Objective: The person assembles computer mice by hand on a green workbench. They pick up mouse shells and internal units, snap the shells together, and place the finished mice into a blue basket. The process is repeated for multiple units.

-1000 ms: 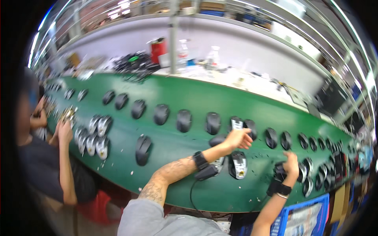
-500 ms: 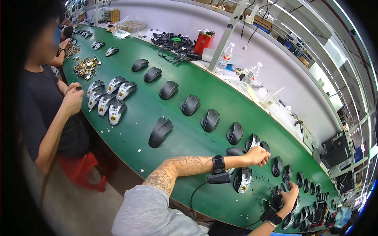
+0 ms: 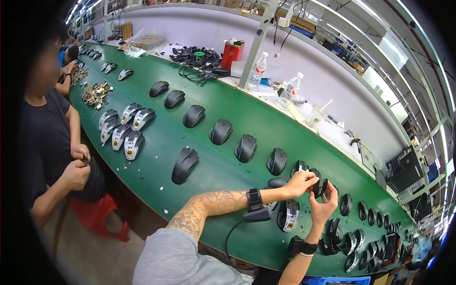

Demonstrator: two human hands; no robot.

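Observation:
My left hand (image 3: 302, 184) and my right hand (image 3: 326, 204) meet over the right part of the green bench. Between their fingertips is a black computer mouse (image 3: 319, 184), tilted up and partly covered by the fingers. Just left of my right wrist lies an opened mouse (image 3: 289, 216) with a silver-grey inside. A black mouse shell (image 3: 277, 182) lies by my left wrist. Right of my right forearm, several black mouse shells (image 3: 333, 233) stand close together. A dark module is strapped to each of my wrists.
A row of black mice (image 3: 221, 131) runs along the green bench (image 3: 152, 180). Opened mice (image 3: 127, 137) and a heap of small metallic parts (image 3: 97, 95) lie at the left, beside a seated co-worker (image 3: 61, 137). Bottles (image 3: 290, 90) and a red tin (image 3: 232, 55) stand on the back ledge.
My right hand has moved up and left from the shells at the lower right to meet my left hand at the mouse. The co-worker's hands have lowered. The view has shifted slightly.

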